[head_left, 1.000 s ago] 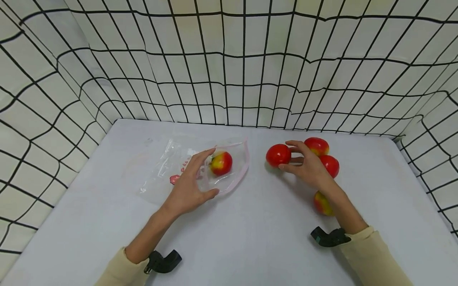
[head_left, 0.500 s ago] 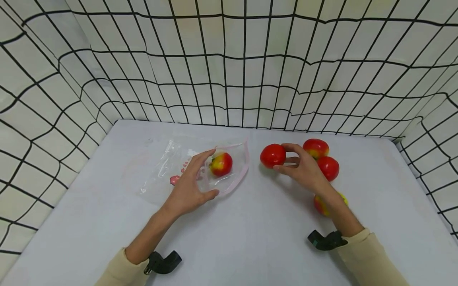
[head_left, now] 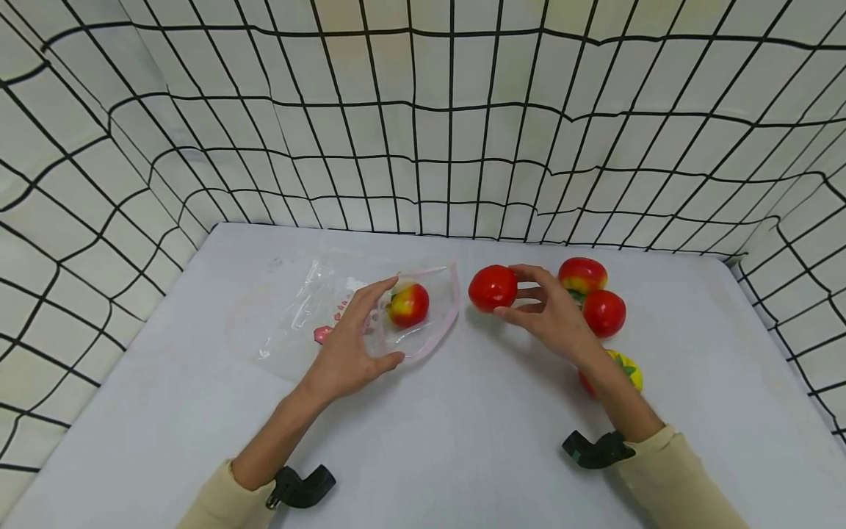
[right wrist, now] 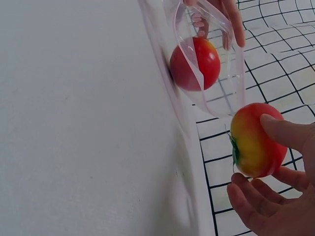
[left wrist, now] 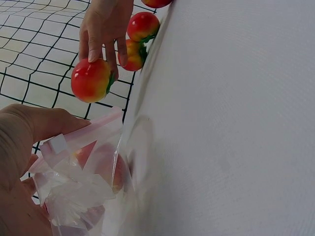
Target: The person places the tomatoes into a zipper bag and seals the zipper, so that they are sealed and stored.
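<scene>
My right hand (head_left: 551, 312) holds a shiny red tomato (head_left: 492, 288) between thumb and fingers, just right of the bag's mouth. Yellow shading and green leaves show on that tomato (right wrist: 257, 140) in the right wrist view. A clear plastic bag (head_left: 291, 323) with a pink rim lies on the table, its mouth spread toward the right. Inside it sits one red and yellow tomato (head_left: 407, 305). My left hand (head_left: 346, 353) curves round the bag near its mouth, thumb at the near side and fingers at the far side.
Right of my right hand, more tomatoes rest on the white table (head_left: 423, 455): one at the back (head_left: 582, 274), one red tomato (head_left: 604, 313) beside it, and a yellow-topped one (head_left: 624, 369) partly behind my forearm. Black netting (head_left: 449, 132) encloses the back and sides.
My right hand has carried the tomato left toward the bag's mouth, uncovering more of the tomatoes behind it. The left hand and bag have stayed in place.
</scene>
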`<state>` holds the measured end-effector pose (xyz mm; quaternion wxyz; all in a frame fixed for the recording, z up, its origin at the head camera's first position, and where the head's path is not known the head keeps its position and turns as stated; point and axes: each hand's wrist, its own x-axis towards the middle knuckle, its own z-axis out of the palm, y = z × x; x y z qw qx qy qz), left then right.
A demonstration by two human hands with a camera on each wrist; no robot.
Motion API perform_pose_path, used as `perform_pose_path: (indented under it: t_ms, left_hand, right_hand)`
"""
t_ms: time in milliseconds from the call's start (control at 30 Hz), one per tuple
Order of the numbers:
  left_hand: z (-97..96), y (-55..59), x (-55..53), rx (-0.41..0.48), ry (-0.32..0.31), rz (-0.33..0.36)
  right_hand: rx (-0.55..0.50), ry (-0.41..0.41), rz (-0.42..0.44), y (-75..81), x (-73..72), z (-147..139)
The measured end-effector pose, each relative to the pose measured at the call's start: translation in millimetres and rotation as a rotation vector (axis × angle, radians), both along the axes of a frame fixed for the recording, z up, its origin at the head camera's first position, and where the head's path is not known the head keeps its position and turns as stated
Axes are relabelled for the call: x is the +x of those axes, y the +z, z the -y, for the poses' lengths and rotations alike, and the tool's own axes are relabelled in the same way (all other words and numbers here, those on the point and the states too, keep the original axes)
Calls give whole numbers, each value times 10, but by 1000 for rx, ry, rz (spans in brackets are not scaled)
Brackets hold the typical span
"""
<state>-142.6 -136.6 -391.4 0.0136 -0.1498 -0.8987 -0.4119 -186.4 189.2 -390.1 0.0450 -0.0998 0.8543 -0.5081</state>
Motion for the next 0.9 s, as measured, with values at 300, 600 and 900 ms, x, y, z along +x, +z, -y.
perform_pose_path:
  t_ms: [300,600,900]
  left_hand:
    - [3,-10,1,1,-5,-4]
    - [2,-7,5,-9,2,-1]
    - [5,-11,1,-8,-4,-8]
  right_hand:
    - [-13,12,-13,25,18,44]
    - [3,26,-6,16,40,95]
    - [-13,46,9,27,66,136]
